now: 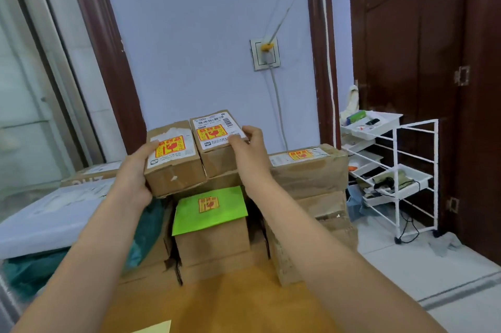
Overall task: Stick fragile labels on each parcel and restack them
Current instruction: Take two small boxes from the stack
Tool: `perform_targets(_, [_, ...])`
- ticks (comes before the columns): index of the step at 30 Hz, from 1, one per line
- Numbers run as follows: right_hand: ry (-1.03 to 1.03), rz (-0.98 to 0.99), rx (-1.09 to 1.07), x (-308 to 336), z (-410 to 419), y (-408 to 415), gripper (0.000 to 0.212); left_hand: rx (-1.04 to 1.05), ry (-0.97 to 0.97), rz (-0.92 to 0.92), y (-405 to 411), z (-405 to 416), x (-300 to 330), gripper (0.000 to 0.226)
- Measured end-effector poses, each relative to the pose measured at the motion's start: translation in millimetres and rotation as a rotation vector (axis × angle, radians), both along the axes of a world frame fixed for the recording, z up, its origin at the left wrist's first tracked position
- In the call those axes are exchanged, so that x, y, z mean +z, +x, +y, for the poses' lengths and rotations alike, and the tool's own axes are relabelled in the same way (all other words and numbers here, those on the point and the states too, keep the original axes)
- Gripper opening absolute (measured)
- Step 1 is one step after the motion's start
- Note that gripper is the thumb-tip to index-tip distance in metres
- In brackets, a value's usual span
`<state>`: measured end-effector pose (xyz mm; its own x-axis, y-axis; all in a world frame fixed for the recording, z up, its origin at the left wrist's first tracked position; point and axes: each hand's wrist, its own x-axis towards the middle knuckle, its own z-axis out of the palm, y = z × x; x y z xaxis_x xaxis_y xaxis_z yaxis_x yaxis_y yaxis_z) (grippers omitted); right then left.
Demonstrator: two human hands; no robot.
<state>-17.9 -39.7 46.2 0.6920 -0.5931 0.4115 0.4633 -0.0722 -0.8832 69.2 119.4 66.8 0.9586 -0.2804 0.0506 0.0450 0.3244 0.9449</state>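
Note:
Two small brown parcels sit side by side on top of a stack against the wall, each with a red-and-yellow fragile label. My left hand (137, 170) grips the left parcel (174, 170) at its left end. My right hand (248, 147) holds the right parcel (217, 143) at its right end, with the thumb on top. Below them stands a green-topped parcel (210, 210) with a fragile label. A long brown parcel (309, 170) to the right also carries a label.
More brown boxes are stacked on a large cardboard surface (217, 303). A white flat box (51, 213) and a teal bag (146, 227) lie at the left. A white wire rack (393, 170) with trays stands at the right, before a dark door (412, 48).

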Motion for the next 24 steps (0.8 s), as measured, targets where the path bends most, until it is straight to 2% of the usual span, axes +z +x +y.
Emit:
perform_targets(4, [0.067, 0.003, -0.065, 1, -3, 39, 0.022, -0.001, 0.051, 0.05, 38, -13, 8, 0.012])
perform_targets(11, [0.123, 0.006, -0.165, -14, -12, 89, 0.034, 0.009, 0.145, 0.095, 85, -39, 8, 0.018])
perform_targets(18, [0.18, 0.019, -0.186, -38, -20, 130, 0.038, 0.087, 0.214, 0.104, 118, -57, -13, 0.018])
perform_targets(24, [0.183, 0.09, -0.184, -60, -28, 146, 0.031, 0.19, 0.315, 0.12, 134, -70, -37, 0.022])
